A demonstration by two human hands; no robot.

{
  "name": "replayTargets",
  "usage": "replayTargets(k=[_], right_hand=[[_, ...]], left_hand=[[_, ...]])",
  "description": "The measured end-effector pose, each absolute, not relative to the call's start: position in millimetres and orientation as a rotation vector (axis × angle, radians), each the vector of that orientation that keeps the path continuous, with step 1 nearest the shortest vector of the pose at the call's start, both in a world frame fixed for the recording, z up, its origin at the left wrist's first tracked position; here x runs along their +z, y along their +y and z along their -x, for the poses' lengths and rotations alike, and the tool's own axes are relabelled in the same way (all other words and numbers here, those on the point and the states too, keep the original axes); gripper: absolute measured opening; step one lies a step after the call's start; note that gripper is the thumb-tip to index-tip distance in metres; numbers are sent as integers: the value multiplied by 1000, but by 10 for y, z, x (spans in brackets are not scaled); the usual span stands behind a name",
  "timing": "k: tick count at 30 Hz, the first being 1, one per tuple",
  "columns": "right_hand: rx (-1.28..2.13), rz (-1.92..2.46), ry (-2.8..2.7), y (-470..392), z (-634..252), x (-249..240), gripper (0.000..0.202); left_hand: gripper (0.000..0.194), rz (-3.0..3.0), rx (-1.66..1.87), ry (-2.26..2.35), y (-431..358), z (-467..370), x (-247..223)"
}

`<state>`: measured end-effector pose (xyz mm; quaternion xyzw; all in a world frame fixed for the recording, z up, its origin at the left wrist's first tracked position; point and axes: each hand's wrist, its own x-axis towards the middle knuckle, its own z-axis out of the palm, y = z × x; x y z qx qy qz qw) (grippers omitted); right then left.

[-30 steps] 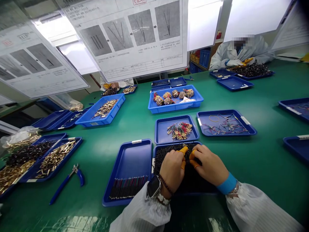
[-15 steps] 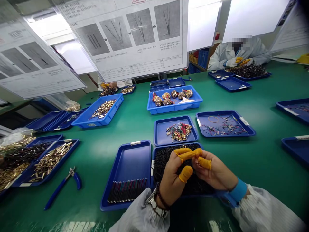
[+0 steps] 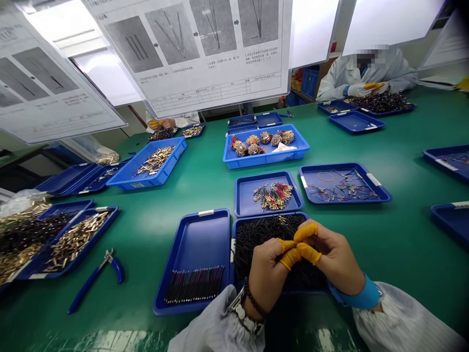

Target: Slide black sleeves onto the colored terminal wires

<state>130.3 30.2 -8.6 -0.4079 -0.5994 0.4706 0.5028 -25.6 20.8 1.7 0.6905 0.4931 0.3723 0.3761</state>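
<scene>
Both hands meet fingertip to fingertip over a blue tray [image 3: 233,259] heaped with short black tubes [image 3: 256,239]. My left hand [image 3: 269,274] is closed in a pinch, yellow cots on its fingers. My right hand [image 3: 335,254], with a blue band at the wrist, pinches against it, also in yellow cots. Whatever sits between the fingertips is hidden or too small to name. Left of them, a blue tray [image 3: 201,239] bears a row of black-sleeved wires [image 3: 194,286] with coloured ends. Behind, a smaller tray [image 3: 242,195] holds a fan of coloured wires with gold ends [image 3: 273,195].
Blue-handled cutters [image 3: 97,278] lie at left beside trays of gold metal parts [image 3: 78,239]. Farther back are a bin of wire bundles [image 3: 266,159] and a tray of loose wires [image 3: 344,183]. Instruction sheets [image 3: 198,58] hang above. A co-worker [image 3: 366,78] sits across the table.
My fingers have drawn closer together, the left ones curling in and the right hand turning over. The whole view has shifted slightly.
</scene>
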Motion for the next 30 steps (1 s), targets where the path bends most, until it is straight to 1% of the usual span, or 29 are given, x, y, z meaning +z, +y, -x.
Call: replayTargets(k=[6, 10, 17, 20, 23, 30], right_hand=[[1162, 950, -1480, 296, -1301, -50, 6], [1134, 939, -1547, 288, -1307, -40, 8], [1042, 1048, -1575, 314, -1322, -30, 8], [1032, 1043, -1563, 332, -1361, -27, 7], [1067, 1016, -1518, 337, -1375, -33, 7], [1292, 933, -1411, 316, -1300, -18, 10]], left_hand=[[19, -1768, 880, 1273, 195, 257, 41], [17, -1798, 859, 1336, 202, 253, 41], [24, -1917, 803, 1269, 192, 279, 54], [31, -1901, 776, 1243, 186, 309, 87], [32, -1869, 773, 1216, 178, 316, 104], [31, -1795, 832, 1215, 138, 271, 53]])
